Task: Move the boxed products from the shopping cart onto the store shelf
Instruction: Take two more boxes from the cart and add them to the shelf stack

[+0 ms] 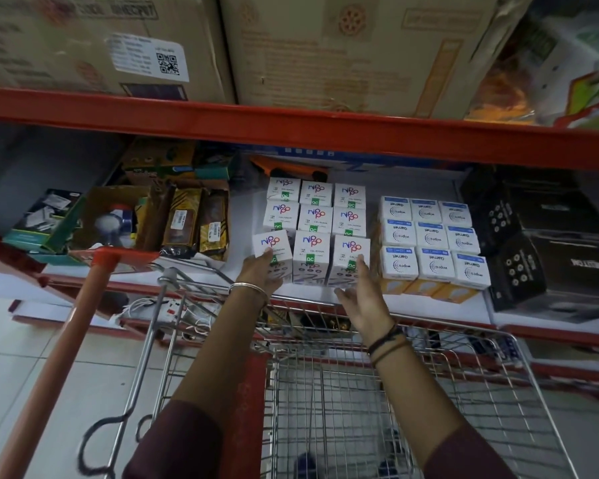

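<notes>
White Nippo boxes (pixel 316 221) stand in a three-by-three block on the white shelf (pixel 429 305). My left hand (pixel 260 271) rests on the front-left Nippo box (pixel 272 247), fingers around its front face. My right hand (pixel 358 295) is spread open, fingertips touching the front-right Nippo box (pixel 351 254). The wire shopping cart (pixel 325 392) stands below my arms against the shelf edge; its basket shows no boxes.
White Wipro Garnet boxes (pixel 433 243) sit in a block right of the Nippo ones, black boxes (pixel 519 267) further right. Brown packets (pixel 194 226) and an open carton (pixel 111 219) lie left. A red beam (pixel 291 126) carrying large cartons (pixel 360 53) hangs overhead. An orange pole (pixel 70 357) leans left.
</notes>
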Demonstrator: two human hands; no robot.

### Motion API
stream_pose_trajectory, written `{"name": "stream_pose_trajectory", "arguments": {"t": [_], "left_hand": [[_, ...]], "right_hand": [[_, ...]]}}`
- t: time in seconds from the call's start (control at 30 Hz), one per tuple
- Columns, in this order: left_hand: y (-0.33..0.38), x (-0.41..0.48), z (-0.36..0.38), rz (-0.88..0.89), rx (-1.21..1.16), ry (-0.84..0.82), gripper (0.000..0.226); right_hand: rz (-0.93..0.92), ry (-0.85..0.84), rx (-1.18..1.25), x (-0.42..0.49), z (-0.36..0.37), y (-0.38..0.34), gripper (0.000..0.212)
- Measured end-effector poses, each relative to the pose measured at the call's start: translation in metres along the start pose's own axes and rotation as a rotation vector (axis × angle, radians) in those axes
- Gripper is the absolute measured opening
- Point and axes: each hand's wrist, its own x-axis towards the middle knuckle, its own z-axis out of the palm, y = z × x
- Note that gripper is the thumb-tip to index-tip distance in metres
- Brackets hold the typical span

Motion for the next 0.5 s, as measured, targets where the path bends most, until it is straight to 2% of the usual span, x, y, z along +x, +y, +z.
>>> {"name": "stream_pose_trajectory", "arguments": {"t": [0.07, 0.17, 0.33, 0.43, 0.5], "left_hand": [[-0.001, -0.001, 0.003, 0.027, 0.004, 0.035, 0.019], [-0.001, 0.003, 0.002, 0.052, 0.02, 0.026, 0.016], [0.002, 0.007, 0.003, 0.082, 0.054, 0.026, 0.021], [0.004, 0.007, 0.005, 0.088, 0.06, 0.009, 0.037], [0.005, 0.008, 0.007, 0.089, 0.071, 0.005, 0.041]], "right_hand": [[0.011, -0.006, 0.034, 0.01, 0.002, -0.001, 0.079], [0.016, -0.016, 0.071, 0.014, 0.004, -0.004, 0.049], [0.035, 0.008, 0.092, 0.015, 0.005, -0.006, 0.04], [0.04, 0.015, 0.07, 0.011, 0.007, -0.007, 0.033], [0.035, 0.019, 0.078, 0.01, 0.007, -0.005, 0.037]]}}
